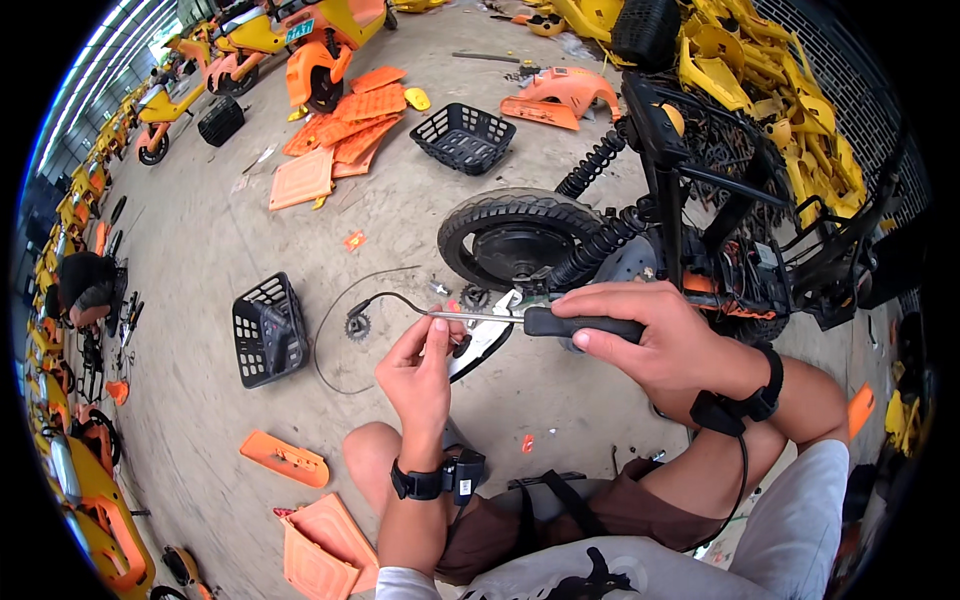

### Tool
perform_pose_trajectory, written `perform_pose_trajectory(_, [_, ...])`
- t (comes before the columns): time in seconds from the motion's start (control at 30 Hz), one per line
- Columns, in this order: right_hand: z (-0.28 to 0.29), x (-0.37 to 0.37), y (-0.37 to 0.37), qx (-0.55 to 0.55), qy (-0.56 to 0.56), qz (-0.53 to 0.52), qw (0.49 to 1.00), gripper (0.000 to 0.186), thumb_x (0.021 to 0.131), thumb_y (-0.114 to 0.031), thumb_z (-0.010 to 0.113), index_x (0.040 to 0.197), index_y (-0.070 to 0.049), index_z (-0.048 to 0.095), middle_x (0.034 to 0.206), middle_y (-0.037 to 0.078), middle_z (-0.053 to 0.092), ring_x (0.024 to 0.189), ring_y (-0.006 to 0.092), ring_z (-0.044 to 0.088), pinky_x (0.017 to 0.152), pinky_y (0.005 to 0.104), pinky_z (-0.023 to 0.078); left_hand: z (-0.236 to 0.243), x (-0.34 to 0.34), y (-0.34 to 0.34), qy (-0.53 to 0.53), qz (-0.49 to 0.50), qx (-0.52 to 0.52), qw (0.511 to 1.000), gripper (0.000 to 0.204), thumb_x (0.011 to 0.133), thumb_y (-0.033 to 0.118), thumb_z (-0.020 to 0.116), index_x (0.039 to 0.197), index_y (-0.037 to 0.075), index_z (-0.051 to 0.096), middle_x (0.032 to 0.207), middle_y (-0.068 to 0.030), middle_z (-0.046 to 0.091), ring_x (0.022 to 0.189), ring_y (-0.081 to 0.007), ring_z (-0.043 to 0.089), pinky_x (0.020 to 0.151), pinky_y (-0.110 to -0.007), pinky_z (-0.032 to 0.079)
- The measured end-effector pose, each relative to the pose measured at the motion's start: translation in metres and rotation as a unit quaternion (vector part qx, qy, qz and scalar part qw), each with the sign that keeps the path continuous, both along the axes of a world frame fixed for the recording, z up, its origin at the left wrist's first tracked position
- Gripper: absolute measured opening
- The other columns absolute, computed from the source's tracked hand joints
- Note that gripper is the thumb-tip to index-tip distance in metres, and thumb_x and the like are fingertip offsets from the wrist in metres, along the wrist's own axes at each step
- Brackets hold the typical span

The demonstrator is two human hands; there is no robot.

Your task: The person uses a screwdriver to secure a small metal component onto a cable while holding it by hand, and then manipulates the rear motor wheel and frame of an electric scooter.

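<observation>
My right hand [645, 325] is wrapped around the black handle of a screwdriver [583, 325], its metal shaft pointing left. The shaft's tip reaches the pinched fingers of my left hand [418, 362]. A thin black cable [403, 297] comes out of those fingers and curves left to a small toothed wheel [357, 326]. Just past my left fingers is a white piece with a black edge [480, 347]; whether my hand touches it I cannot tell. Beyond my hands stands a stripped scooter frame with a black-tyred wheel [520, 240].
Black plastic baskets [270, 330] stand on the concrete floor. Orange panels [302, 178] lie beyond, others [325, 545] beside my left knee. A loose wire [318, 345] loops over the floor. Yellow-orange scooters [340, 30] stand far off; yellow body parts [790, 110] are heaped at the far right.
</observation>
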State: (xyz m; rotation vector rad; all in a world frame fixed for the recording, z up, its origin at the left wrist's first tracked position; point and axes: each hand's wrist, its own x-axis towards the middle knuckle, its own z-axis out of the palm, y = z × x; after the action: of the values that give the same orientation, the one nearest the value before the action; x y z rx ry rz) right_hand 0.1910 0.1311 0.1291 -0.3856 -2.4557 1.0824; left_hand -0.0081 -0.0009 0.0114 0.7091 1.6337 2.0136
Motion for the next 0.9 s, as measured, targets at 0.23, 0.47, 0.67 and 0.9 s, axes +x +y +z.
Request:
perform_pose_trajectory(0.23, [-0.003, 0.001, -0.001, 0.066, 0.019, -0.012, 0.998, 0.031, 0.08, -0.013, 0.076, 0.108, -0.002, 0.07, 0.103, 0.016, 0.071, 0.091, 0.0302, 0.07, 0.079, 0.0335, 0.056, 0.002, 0.004, 0.0, 0.017, 0.008, -0.023, 1.0, 0.022, 0.095, 0.008, 0.063, 0.106, -0.011, 0.068, 0.081, -0.0088, 0.07, 0.076, -0.011, 0.063, 0.076, -0.026, 0.054])
perform_pose_trajectory(0.47, [0.006, -0.002, 0.0, -0.237, -0.102, -0.111, 0.96, 0.031, 0.082, -0.013, 0.076, 0.11, -0.001, 0.071, 0.085, 0.009, 0.072, 0.068, 0.0108, 0.067, 0.061, 0.0266, 0.056, -0.001, 0.008, 0.0, 0.031, 0.025, -0.044, 0.998, 0.022, 0.094, 0.007, 0.064, 0.107, -0.011, 0.068, 0.081, -0.0081, 0.07, 0.072, -0.0094, 0.062, 0.068, -0.022, 0.05])
perform_pose_trajectory(0.67, [-0.005, -0.002, 0.007, -0.368, -0.113, -0.116, 0.916, 0.026, 0.083, -0.011, 0.075, 0.108, -0.001, 0.072, 0.085, 0.007, 0.071, 0.066, 0.0111, 0.067, 0.057, 0.0252, 0.055, -0.005, 0.007, -0.002, 0.056, 0.04, -0.052, 0.996, 0.017, 0.092, 0.005, 0.065, 0.103, -0.007, 0.071, 0.083, -0.0096, 0.072, 0.073, -0.0096, 0.066, 0.065, -0.021, 0.053])
perform_pose_trajectory(0.9, [-0.026, 0.004, 0.005, 0.08, 0.014, -0.021, 0.996, 0.03, 0.077, -0.01, 0.075, 0.107, -0.009, 0.073, 0.106, 0.014, 0.071, 0.097, 0.0256, 0.071, 0.082, 0.032, 0.056, 0.002, 0.006, -0.003, 0.047, 0.027, -0.085, 0.995, 0.019, 0.093, 0.009, 0.065, 0.103, -0.006, 0.071, 0.081, -0.0068, 0.071, 0.072, -0.0082, 0.063, 0.063, -0.02, 0.049])
